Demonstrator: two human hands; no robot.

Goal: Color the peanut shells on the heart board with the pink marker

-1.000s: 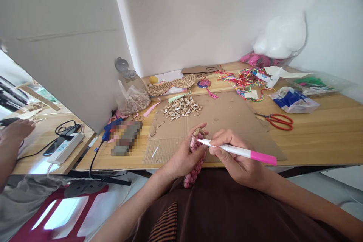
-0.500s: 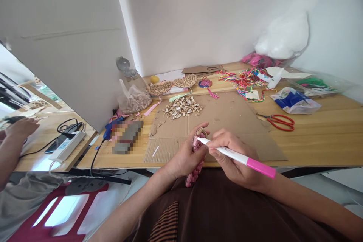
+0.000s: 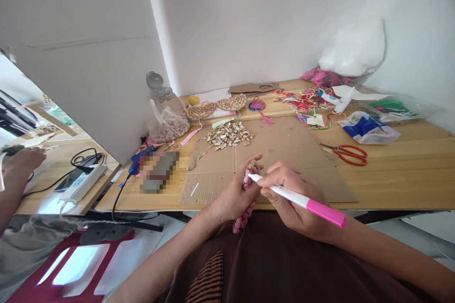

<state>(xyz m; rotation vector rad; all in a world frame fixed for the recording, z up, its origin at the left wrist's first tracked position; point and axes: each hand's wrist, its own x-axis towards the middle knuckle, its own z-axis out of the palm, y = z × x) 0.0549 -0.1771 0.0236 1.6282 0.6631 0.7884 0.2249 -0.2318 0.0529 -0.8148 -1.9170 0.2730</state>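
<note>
My left hand (image 3: 238, 194) is closed around a round craft piece covered in peanut shells (image 3: 244, 221), tilted nearly on edge; most of its shells are pink, and some near the top are bare tan. In my right hand (image 3: 295, 199) is a white marker with a pink end (image 3: 298, 198), held like a pen. Its tip meets the shells, or hovers very close to them, near the piece's upper edge. The face of the piece is partly hidden by my left fingers. Beyond my hands, a heap of loose peanut shells (image 3: 229, 135) lies on a cardboard sheet (image 3: 280, 147).
Red-handled scissors (image 3: 351, 154) lie at right, near a blue-and-white bag (image 3: 369, 128). Colourful threads (image 3: 305, 99) and shell-covered discs (image 3: 231, 102) are at the back. A blue glue gun (image 3: 137, 161) with a cord lies left. A co-worker's hand (image 3: 30, 156) shows beyond the partition.
The marker tip has shifted very slightly along the shells, and its pink end sits a little lower. My left hand holds the piece almost unmoved. The co-worker's hand has moved slightly left.
</note>
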